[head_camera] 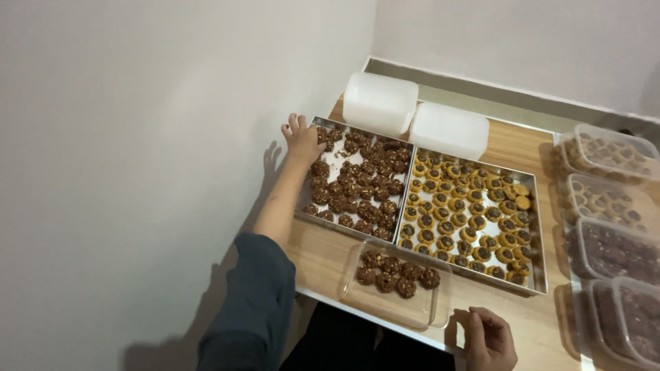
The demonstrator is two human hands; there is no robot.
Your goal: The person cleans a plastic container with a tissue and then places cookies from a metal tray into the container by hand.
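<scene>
The left hand (302, 139) rests at the far left corner of a tray of nut-studded cookies (354, 180) on the desk (323, 257). Just right of that tray lies a tray of filled tarts (467, 213). Between the right hand (488, 338) and the trays sits an open container (395, 285) with cookies in it. Behind the trays stand two tubs (412, 113); lidded boxes (608, 227) line the far right.

A home baking corner — cookie trays (536, 285), lidded plastic tubs (605, 152) on a wooden table (323, 257).

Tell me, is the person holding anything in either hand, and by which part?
The left hand reaches the far left corner of the metal tray of dark brown cookies; whether it holds one cannot be told. The right hand rests beside the clear plastic container, holding nothing.
</scene>
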